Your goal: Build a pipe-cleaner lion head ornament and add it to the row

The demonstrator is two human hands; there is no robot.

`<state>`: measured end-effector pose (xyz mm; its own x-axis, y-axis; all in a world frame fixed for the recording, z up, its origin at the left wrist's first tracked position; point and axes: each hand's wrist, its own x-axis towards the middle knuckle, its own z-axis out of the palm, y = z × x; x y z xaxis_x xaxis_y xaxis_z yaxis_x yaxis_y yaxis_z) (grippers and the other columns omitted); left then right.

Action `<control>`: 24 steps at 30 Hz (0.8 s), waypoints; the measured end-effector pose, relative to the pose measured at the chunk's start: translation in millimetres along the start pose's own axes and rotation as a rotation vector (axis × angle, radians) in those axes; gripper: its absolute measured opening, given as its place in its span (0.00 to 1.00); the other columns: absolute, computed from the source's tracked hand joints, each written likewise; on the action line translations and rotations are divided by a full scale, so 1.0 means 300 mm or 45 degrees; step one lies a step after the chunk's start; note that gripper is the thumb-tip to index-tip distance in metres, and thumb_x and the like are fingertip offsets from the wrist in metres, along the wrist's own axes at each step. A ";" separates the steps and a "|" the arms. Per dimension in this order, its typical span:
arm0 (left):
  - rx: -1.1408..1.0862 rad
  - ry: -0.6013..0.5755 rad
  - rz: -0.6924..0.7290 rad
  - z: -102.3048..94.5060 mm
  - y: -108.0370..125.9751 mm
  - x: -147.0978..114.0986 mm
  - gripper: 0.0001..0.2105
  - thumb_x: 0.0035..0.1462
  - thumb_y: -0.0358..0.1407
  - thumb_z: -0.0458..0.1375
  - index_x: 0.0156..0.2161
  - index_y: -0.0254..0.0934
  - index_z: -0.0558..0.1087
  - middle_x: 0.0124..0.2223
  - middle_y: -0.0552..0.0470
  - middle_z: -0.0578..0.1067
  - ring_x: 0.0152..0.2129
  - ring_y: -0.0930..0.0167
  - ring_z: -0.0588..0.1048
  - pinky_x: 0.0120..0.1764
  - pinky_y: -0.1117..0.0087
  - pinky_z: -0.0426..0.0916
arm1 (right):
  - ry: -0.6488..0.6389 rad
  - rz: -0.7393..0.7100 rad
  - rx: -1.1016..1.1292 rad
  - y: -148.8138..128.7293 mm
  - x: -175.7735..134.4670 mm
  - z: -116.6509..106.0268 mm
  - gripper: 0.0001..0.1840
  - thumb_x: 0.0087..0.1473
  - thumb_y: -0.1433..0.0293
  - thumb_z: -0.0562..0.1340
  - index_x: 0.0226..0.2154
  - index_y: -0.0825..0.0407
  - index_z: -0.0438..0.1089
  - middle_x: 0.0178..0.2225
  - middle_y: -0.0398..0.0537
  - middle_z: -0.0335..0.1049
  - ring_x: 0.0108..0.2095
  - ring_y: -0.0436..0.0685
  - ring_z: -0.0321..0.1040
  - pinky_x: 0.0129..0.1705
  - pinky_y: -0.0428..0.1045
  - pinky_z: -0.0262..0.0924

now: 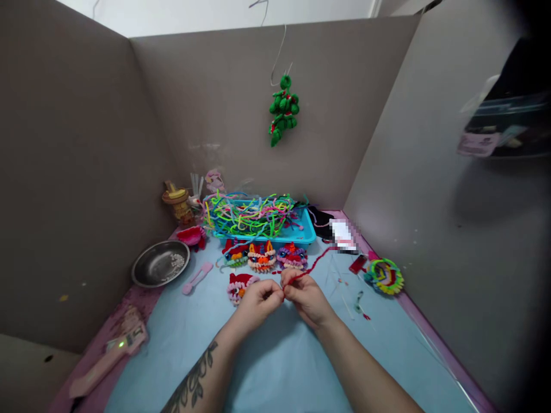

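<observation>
Gray partitions (224,115) flank the blue-covered table (275,373); above it, left hand (262,297) and right hand (307,297) hold a red strand (317,260), each grip pinched narrow.

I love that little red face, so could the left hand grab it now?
Probably yes: the little red face sits right beside the left hand, with nothing visibly between, though that hand seems busy pinching the red yarn.

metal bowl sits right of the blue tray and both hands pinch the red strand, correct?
Wrong side: the head view shows the metal bowl left of the blue tray. The left hand and right hand do pinch the red strand.
</observation>
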<state>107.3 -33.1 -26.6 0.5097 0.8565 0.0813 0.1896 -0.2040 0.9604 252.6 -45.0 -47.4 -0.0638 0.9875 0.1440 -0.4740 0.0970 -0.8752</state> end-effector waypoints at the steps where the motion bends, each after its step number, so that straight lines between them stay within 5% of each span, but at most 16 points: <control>1: 0.017 0.026 0.024 0.001 -0.002 0.001 0.09 0.51 0.35 0.52 0.23 0.34 0.66 0.21 0.57 0.63 0.19 0.76 0.60 0.24 0.76 0.54 | 0.016 -0.014 -0.018 0.003 0.000 -0.001 0.13 0.37 0.66 0.70 0.21 0.52 0.66 0.26 0.41 0.58 0.25 0.49 0.55 0.27 0.44 0.50; 6: 0.026 0.299 0.101 -0.003 -0.011 0.003 0.10 0.53 0.37 0.52 0.24 0.34 0.67 0.23 0.55 0.66 0.22 0.75 0.64 0.27 0.75 0.58 | 0.031 -0.034 -0.152 0.014 0.000 -0.003 0.13 0.43 0.64 0.66 0.34 0.49 0.67 0.30 0.42 0.62 0.26 0.49 0.56 0.27 0.44 0.53; 10: 0.031 0.506 0.086 -0.013 -0.020 0.007 0.12 0.54 0.40 0.53 0.25 0.35 0.67 0.25 0.54 0.67 0.23 0.74 0.65 0.27 0.74 0.59 | 0.037 -0.090 -0.362 0.021 -0.004 0.007 0.11 0.43 0.66 0.66 0.30 0.51 0.65 0.29 0.42 0.63 0.31 0.51 0.61 0.34 0.46 0.57; 24: 0.189 0.546 0.227 0.013 -0.019 0.001 0.09 0.55 0.35 0.53 0.28 0.35 0.71 0.28 0.52 0.69 0.28 0.72 0.68 0.31 0.73 0.61 | 0.273 -0.223 -0.781 0.019 -0.026 0.055 0.07 0.49 0.66 0.60 0.26 0.54 0.66 0.26 0.45 0.65 0.28 0.52 0.62 0.29 0.45 0.58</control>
<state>109.5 -33.5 -32.9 0.1591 0.9137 0.3738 0.2644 -0.4043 0.8756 235.7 -54.3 -45.9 0.1747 0.9474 0.2682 0.1274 0.2484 -0.9603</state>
